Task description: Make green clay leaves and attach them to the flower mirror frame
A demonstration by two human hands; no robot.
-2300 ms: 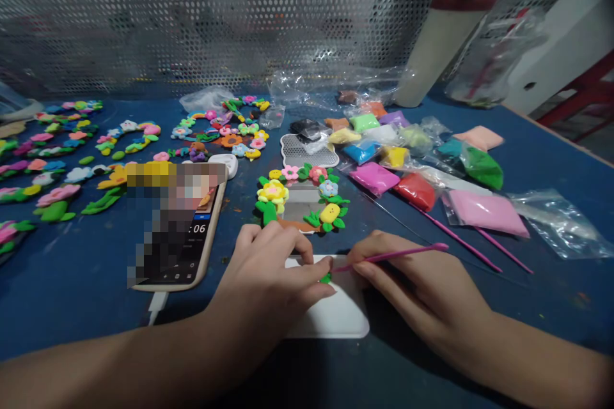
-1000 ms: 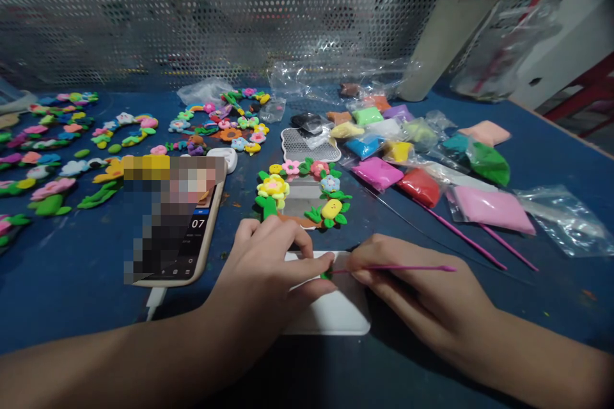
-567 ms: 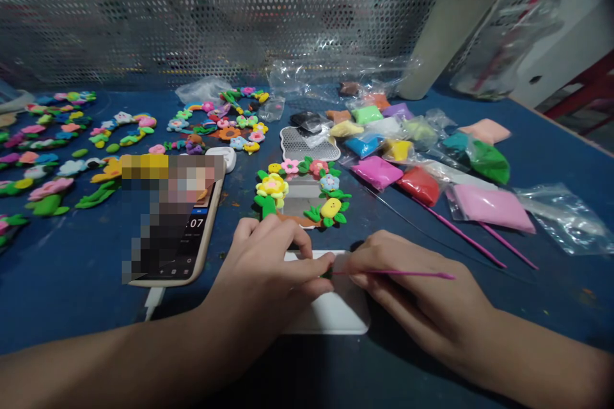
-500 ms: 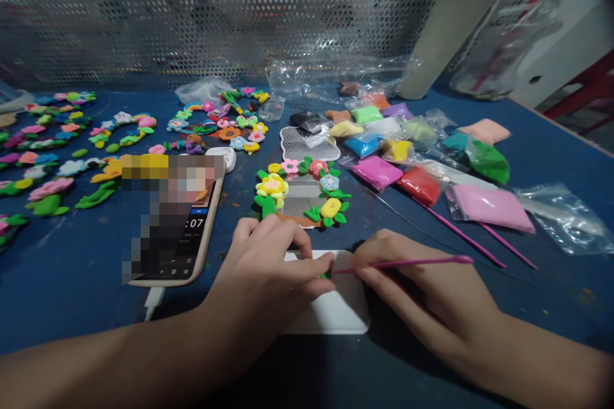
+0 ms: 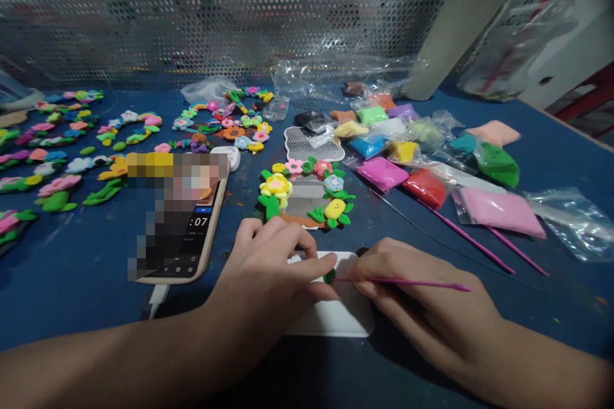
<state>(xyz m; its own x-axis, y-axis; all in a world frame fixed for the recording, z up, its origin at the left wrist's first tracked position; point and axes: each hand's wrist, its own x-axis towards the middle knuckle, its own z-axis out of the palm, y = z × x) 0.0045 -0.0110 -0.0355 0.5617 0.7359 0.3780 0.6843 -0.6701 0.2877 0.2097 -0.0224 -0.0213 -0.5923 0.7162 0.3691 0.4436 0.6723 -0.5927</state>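
Over a white board at the front centre, my left hand pinches a small dark green clay piece between thumb and forefinger. My right hand grips a thin pink tool, whose tip reaches the green piece. Just behind the board lies a clay-decorated frame with flowers, leaves, a yellow figure and a brown strip; my left hand hides part of its lower edge.
A phone with a cable lies to the left, near several clay flower wreaths. Bagged coloured clay and two more pink tools lie to the right. A bottle stands before a perforated metal panel.
The view has shifted slightly, so things on the table sit a little further right. The outer end of the pink tool has tilted lower, and more of the green piece shows.
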